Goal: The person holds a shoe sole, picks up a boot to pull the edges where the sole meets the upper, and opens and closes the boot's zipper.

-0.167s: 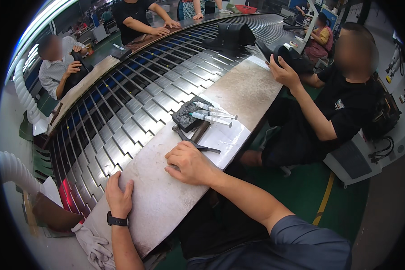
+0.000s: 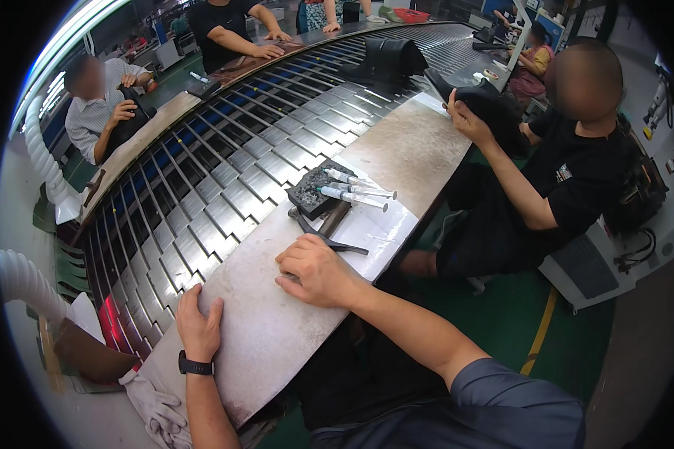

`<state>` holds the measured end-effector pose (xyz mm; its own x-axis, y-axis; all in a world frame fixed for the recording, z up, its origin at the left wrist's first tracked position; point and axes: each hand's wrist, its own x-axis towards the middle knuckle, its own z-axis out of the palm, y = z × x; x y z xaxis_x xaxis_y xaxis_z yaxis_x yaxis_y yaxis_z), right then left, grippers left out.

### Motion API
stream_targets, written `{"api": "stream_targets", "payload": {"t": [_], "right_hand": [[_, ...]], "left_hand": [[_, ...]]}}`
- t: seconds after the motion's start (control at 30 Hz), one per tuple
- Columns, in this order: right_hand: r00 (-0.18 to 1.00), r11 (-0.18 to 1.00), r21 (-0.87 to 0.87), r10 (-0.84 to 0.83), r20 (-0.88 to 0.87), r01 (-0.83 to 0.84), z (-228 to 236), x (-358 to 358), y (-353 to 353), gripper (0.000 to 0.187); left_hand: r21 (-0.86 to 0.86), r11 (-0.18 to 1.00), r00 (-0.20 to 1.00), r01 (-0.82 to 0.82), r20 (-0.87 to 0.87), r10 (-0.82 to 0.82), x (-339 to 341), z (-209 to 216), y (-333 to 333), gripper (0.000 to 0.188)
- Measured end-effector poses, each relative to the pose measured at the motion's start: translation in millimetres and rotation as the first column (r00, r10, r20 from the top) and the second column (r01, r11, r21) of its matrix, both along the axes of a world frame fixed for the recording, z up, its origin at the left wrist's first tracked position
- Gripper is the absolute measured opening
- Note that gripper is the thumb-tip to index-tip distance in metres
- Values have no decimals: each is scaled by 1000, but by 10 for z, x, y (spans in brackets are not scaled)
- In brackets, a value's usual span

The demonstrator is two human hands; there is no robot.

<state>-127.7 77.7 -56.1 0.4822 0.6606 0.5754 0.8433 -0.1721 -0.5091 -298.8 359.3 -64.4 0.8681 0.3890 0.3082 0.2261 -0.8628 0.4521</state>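
Observation:
My left hand [image 2: 199, 325] rests on the near left of the pale worktop [image 2: 251, 337], by the slatted conveyor's edge. It is empty, the thumb spread from the fingers, a black watch [image 2: 195, 364] on its wrist. My right hand [image 2: 312, 271] lies on the same board with loosely bent fingers and a gap at the thumb; nothing shows in it. Just beyond it lie dark pincers [image 2: 339, 245] and a hammer with a wooden handle [image 2: 335, 220], whose head is partly hidden. Several syringes [image 2: 356, 193] lean on a dark, rough block [image 2: 307, 193] beside white paper [image 2: 386, 226].
A metal slatted conveyor [image 2: 240, 191] curves past the worktop's far side, carrying a black boot [image 2: 386, 63]. At right a co-worker holds another black boot [image 2: 494, 108]. Pale gloves [image 2: 153, 404] hang near my left forearm. More people work across the conveyor.
The co-worker at right has turned and lowered the boot in their hands, and their head has shifted a little left. My two hands stay where they were.

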Motion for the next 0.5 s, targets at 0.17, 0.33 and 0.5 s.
{"api": "stream_targets", "payload": {"t": [0.17,0.33,0.5], "right_hand": [[1000,999,34,-6,18,5,-20,7,-27,20],[1000,1000,29,2,5,-2,-28,-16,16,21],[999,999,20,39,30,-39,29,-14,124,17]], "left_hand": [[-8,1000,1000,8,-2,-8,30,-20,-17,51],[4,1000,1000,-1,-12,1,-9,-8,11,51],[37,999,998,21,56,-23,-69,-58,102,52]]}}
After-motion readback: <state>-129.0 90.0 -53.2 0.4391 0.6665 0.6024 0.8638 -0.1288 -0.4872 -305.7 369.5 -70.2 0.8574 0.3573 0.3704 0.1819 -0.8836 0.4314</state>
